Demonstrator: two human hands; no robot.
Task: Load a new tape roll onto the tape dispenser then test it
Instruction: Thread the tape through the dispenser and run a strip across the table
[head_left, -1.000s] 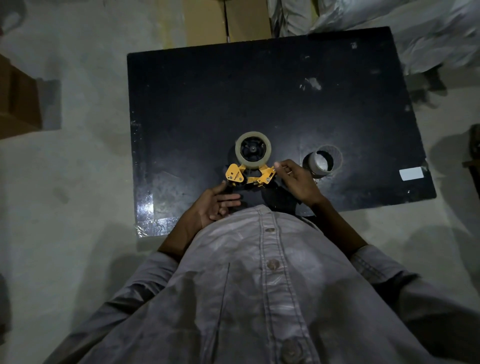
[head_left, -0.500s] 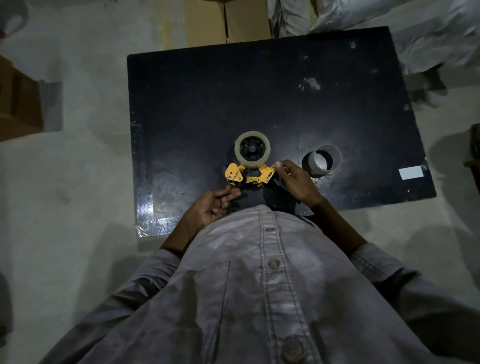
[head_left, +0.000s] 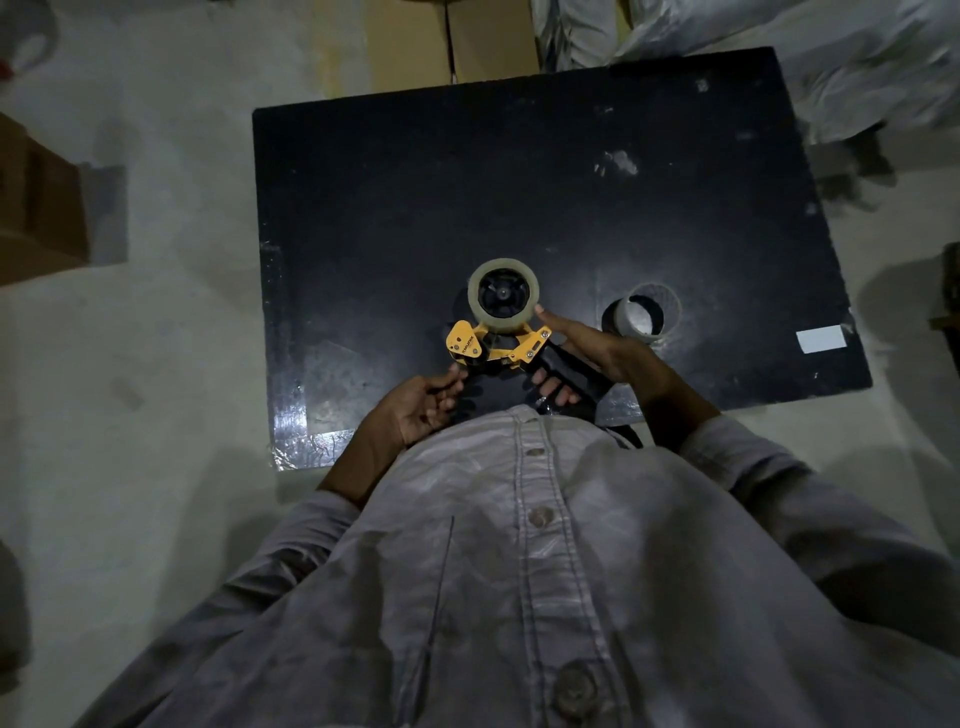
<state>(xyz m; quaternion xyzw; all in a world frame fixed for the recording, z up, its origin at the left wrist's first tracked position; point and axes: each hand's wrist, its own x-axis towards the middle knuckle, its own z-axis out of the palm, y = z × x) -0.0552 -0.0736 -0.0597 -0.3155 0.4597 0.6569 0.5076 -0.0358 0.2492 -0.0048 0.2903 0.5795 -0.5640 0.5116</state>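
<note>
A yellow and black tape dispenser is held over the near middle of the black table. A clear tape roll sits on its black hub. My right hand wraps around the dispenser's black handle, thumb stretched up to the roll's right edge. My left hand is just below the yellow head, fingertips touching its lower left corner; whether it pinches a tape end I cannot tell. An empty tape core stands on the table to the right of my right hand.
A white label lies near the table's right edge. Cardboard boxes stand beyond the far edge and another on the floor at left. Grey plastic sheeting is heaped at the far right.
My right hand has shifted from the yellow head's right side down onto the handle, with the thumb now up at the roll. My left hand's fingers reached up to the head's lower left corner.
</note>
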